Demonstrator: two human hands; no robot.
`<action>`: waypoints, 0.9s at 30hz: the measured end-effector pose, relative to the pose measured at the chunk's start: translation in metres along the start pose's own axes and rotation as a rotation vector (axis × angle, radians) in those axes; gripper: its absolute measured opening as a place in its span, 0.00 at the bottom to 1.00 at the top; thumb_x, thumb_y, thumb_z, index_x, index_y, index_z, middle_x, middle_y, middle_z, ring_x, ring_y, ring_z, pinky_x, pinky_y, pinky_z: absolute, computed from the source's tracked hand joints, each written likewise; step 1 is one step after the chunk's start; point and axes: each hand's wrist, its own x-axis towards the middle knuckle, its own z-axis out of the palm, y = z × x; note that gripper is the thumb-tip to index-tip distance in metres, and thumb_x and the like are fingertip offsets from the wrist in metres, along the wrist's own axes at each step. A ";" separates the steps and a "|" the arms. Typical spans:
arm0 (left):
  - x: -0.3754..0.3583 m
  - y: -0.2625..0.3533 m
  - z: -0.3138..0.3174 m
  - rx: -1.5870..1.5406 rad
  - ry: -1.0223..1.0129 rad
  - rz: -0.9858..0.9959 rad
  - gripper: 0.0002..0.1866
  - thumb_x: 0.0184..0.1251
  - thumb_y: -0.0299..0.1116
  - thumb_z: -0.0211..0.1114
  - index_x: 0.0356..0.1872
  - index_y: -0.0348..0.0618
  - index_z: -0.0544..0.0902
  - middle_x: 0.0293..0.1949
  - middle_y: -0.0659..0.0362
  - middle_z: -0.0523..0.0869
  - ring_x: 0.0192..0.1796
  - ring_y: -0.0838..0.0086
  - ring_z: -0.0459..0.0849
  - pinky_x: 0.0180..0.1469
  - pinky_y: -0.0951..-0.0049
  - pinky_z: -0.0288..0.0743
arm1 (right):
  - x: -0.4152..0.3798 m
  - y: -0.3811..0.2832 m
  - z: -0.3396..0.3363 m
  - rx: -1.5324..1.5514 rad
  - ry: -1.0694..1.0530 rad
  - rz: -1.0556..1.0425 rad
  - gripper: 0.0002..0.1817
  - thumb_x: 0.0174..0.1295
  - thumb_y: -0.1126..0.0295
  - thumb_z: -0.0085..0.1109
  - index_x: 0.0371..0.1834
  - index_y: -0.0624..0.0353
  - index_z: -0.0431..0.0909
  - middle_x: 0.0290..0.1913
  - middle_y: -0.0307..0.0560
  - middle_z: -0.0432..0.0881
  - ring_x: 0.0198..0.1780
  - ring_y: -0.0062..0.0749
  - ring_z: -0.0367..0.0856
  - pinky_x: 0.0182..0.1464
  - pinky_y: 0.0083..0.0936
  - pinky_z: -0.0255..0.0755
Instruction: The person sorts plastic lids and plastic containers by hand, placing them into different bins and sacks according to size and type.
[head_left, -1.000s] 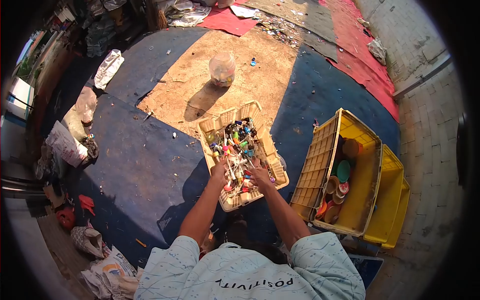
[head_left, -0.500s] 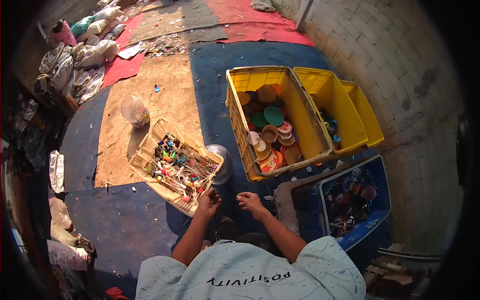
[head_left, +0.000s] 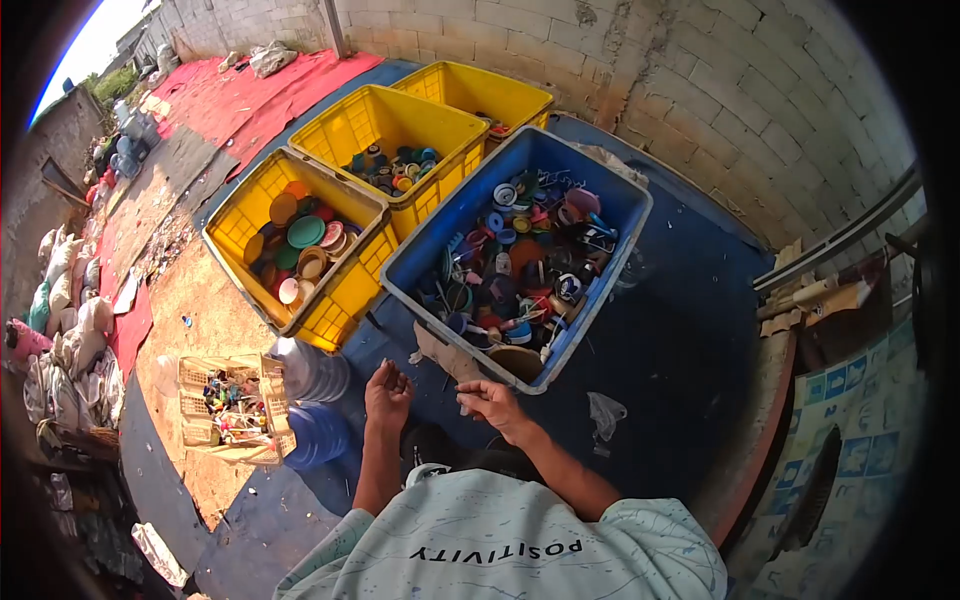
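- Turning of the head camera toward the person's right, compared with half a second ago: the blue crate (head_left: 575, 160), earlier low on the right of the view, is now shown whole, directly ahead of the hands.
- Left hand (head_left: 388, 393): fingers half curled, palm partly turned up, held above the blue mat (head_left: 660, 360) off the crate's left edge. Cannot tell whether it holds anything small.
- Right hand (head_left: 490, 402): thumb and forefinger narrowly spaced, just beside the crate's near corner. Contents of the grip, if any, cannot be told.
- Beige basket (head_left: 277, 400): both hands were inside it one second ago and by its near edge half a second ago; they are now well apart from it. It stands to their left, small mixed pieces inside.
- Clear jug (head_left: 310, 370) and blue jug (head_left: 317, 435) lie along the basket's right side; the blue one now shows much more fully.
- Blue crate holds mixed caps (head_left: 525, 260), heaped below the rim.
- Nearest yellow crate (head_left: 350, 295) stands off the blue crate's left corner, round lids inside; two more yellow crates (head_left: 440, 190) stand behind it.
- Crumpled plastic (head_left: 605, 413) lies on the mat near the blue crate's near corner.
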 end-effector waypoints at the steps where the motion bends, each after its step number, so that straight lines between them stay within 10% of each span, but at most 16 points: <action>1: -0.010 -0.020 0.024 0.047 -0.059 -0.014 0.06 0.64 0.35 0.65 0.35 0.46 0.80 0.31 0.64 0.79 0.32 0.77 0.75 0.38 0.73 0.73 | -0.020 -0.005 -0.022 0.059 0.054 -0.020 0.17 0.62 0.64 0.62 0.51 0.60 0.78 0.40 0.36 0.82 0.37 0.15 0.77 0.38 0.13 0.70; 13: 0.020 -0.137 0.178 0.324 -0.257 0.004 0.07 0.66 0.36 0.64 0.36 0.46 0.78 0.33 0.63 0.79 0.32 0.77 0.76 0.38 0.73 0.72 | -0.058 -0.038 -0.189 0.250 0.418 -0.175 0.14 0.62 0.66 0.63 0.47 0.60 0.79 0.34 0.34 0.80 0.32 0.12 0.73 0.34 0.13 0.67; 27: 0.090 -0.197 0.201 0.077 0.061 0.106 0.08 0.67 0.34 0.63 0.40 0.43 0.78 0.31 0.63 0.80 0.31 0.80 0.77 0.33 0.77 0.74 | 0.118 -0.183 -0.312 -0.646 0.168 -0.298 0.14 0.59 0.72 0.62 0.48 0.64 0.78 0.36 0.44 0.83 0.37 0.24 0.81 0.43 0.21 0.74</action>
